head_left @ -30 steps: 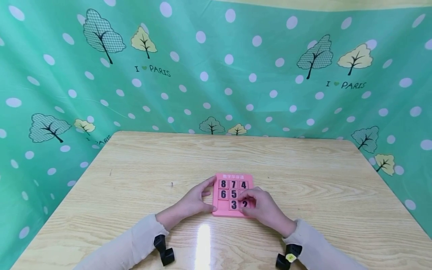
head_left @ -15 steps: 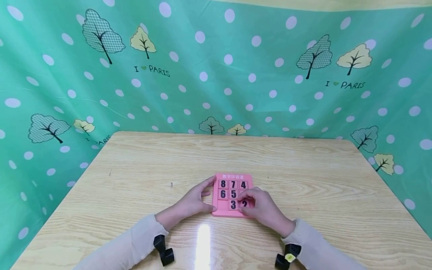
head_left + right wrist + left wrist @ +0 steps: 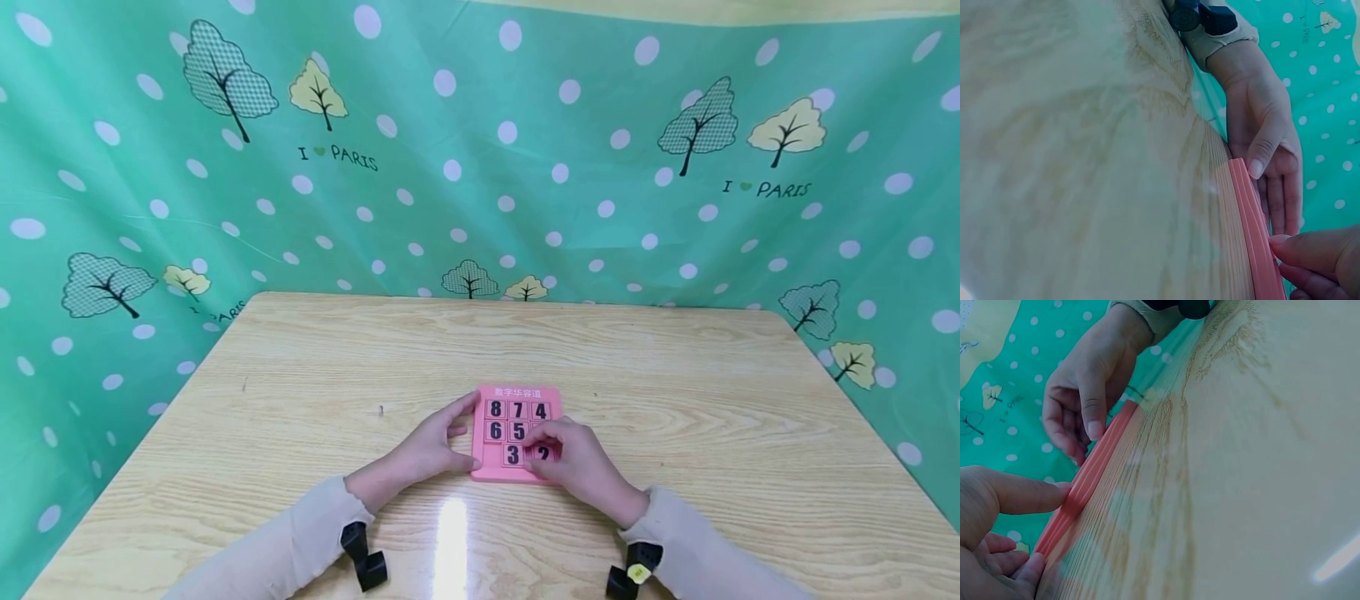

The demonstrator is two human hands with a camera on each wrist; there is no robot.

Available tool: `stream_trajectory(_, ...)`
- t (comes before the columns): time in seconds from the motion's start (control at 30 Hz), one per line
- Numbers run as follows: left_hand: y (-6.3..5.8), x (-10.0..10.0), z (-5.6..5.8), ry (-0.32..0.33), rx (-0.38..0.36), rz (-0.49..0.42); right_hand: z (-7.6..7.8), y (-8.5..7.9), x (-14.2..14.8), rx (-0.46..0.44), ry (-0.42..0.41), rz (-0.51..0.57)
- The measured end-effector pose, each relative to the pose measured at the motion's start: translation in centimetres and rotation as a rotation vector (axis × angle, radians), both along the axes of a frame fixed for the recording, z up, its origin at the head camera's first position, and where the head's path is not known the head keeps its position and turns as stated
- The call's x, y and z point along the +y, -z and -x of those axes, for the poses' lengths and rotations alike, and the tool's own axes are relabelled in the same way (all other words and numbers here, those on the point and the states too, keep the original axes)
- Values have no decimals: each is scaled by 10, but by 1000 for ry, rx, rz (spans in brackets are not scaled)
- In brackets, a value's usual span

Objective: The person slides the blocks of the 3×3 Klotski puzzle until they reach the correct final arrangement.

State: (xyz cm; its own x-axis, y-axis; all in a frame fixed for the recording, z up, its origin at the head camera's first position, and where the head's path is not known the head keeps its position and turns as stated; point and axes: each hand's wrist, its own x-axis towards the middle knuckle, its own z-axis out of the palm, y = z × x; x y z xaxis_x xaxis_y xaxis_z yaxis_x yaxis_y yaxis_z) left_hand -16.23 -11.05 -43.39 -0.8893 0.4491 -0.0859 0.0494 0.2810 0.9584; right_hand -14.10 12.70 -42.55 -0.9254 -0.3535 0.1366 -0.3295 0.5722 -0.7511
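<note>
A pink number slide puzzle (image 3: 517, 476) lies flat on the table. Its black-numbered tiles read 8, 7, 4 on top, then 6 and 5, with the 3 tile (image 3: 512, 454) and the 2 tile in the bottom row. A gap shows at bottom left. My left hand (image 3: 427, 446) holds the frame's left side, index finger at the upper corner and thumb at the lower. With bent index finger and thumb, my right hand (image 3: 577, 458) pinches at the 3 and 2 tiles. It hides the middle row's right tile. Both wrist views show the frame edge-on, a pink strip (image 3: 1088, 475).
The wooden table (image 3: 337, 358) has a bright light streak near its front. A green dotted curtain (image 3: 420, 167) printed with trees hangs behind and beside it. Black camera mounts (image 3: 365, 557) sit on both wrists.
The 3 tile has slid a little left toward the bottom-left gap, and my right hand has shifted left with it. My left hand stays in place.
</note>
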Motion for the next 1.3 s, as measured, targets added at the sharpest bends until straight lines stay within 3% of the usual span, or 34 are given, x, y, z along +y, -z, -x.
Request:
stream_trajectory(1.0, -1, -1, 0, 5, -2, -5, 1, 2, -18, 4, -64, 51)
stream_trajectory(1.3, 0, -1, 0, 3, 4, 11, 0, 0, -12, -17, -57, 63)
